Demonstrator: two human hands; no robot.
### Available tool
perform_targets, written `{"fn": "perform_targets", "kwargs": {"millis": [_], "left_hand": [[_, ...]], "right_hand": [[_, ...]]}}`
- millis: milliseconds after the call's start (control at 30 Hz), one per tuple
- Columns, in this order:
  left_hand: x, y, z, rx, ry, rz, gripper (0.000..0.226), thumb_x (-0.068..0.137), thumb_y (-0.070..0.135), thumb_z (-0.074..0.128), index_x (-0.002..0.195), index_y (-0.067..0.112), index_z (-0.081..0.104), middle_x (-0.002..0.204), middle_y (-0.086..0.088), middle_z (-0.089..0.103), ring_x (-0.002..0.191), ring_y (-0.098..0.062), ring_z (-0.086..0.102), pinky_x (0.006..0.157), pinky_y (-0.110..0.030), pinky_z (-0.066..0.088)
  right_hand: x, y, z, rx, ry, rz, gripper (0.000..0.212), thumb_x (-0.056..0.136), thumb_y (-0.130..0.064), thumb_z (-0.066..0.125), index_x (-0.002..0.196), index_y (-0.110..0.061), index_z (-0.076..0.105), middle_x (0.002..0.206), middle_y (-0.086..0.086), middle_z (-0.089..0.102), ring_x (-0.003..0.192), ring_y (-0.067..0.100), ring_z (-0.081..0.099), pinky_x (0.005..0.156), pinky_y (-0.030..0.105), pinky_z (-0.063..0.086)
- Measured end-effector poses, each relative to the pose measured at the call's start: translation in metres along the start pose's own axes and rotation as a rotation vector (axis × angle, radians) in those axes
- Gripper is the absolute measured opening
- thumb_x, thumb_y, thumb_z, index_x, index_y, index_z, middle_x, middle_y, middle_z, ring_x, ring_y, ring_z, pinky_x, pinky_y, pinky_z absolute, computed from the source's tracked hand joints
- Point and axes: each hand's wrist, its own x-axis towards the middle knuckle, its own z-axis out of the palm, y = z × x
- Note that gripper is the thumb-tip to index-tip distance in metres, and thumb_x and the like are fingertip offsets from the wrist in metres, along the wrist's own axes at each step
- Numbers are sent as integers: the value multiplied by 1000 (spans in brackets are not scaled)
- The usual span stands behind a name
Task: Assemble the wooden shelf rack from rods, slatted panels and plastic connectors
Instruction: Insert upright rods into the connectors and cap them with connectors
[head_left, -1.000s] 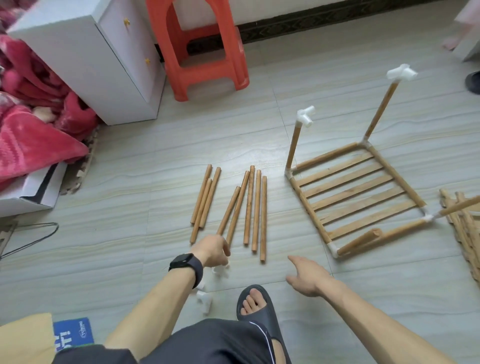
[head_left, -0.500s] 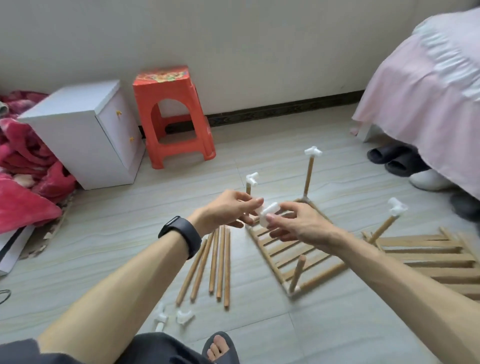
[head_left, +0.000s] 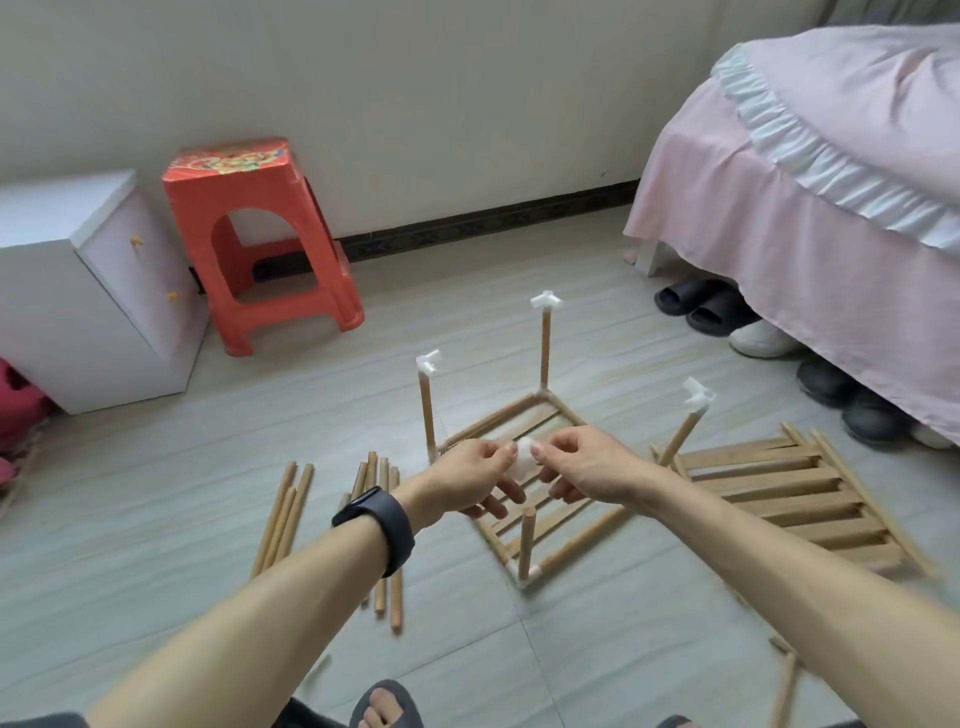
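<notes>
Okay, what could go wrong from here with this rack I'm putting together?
The connector is only in a fingertip grip between left hand and right hand; it may drop. Pressing it onto the bare post could tip that post. The right post leans, so the spare panel may misalign.

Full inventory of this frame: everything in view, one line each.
rack frame: 1, wood, floor centre; slatted base, four upright rods
fitted connectors: 3, white, atop three uprights; near upright bare
loose connector: 1, white, between both hands
loose rods: several, wood, floor left
spare slatted panels: count unclear, wood, floor right
stool: 1, red, by wall
cabinet: 1, white, far left
bed: 1, pink cover, right
shoes: several, dark and white, under bed
watch: 1, black, left wrist
left hand: pinches loose connector
right hand: pinches loose connector
</notes>
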Motion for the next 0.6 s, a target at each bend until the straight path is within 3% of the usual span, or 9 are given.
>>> {"fn": "perform_targets", "kwargs": {"millis": [133,267,333,467,600], "left_hand": [[6,-13,-7,140,-27,41,35,101,49,52,131,31,54,101,8,74,84,-11,73,69,-27,53],[8,-21,-9,121,-75,94,31,97,50,59,122,33,67,97,8,76,81,-9,74,69,-25,53],[11,-23,-5,106,-59,90,29,97,46,61,119,28,68,96,7,77,81,-10,74,69,-23,55],[17,-27,5,50,-7,46,26,100,38,60,114,17,67,92,5,78,75,-7,74,65,-20,55],[24,-34,16,24,40,-31,17,100,28,59,108,13,61,88,4,79,69,-6,72,61,-20,54]], "right_hand": [[3,10,-1,-63,-137,75,28,104,-38,53,107,-13,66,97,4,66,75,11,67,69,25,58],[8,14,-2,-29,-213,102,33,100,-37,62,114,-7,67,103,5,72,83,11,70,80,28,58],[10,16,1,29,-186,101,34,97,-38,67,112,-8,68,103,4,76,89,12,74,84,31,61],[14,18,12,158,-42,122,26,95,-40,69,107,-17,67,96,1,77,82,12,76,70,27,60],[17,21,23,251,-17,161,21,97,-27,69,114,-16,62,100,7,76,83,20,77,72,31,63]]}}
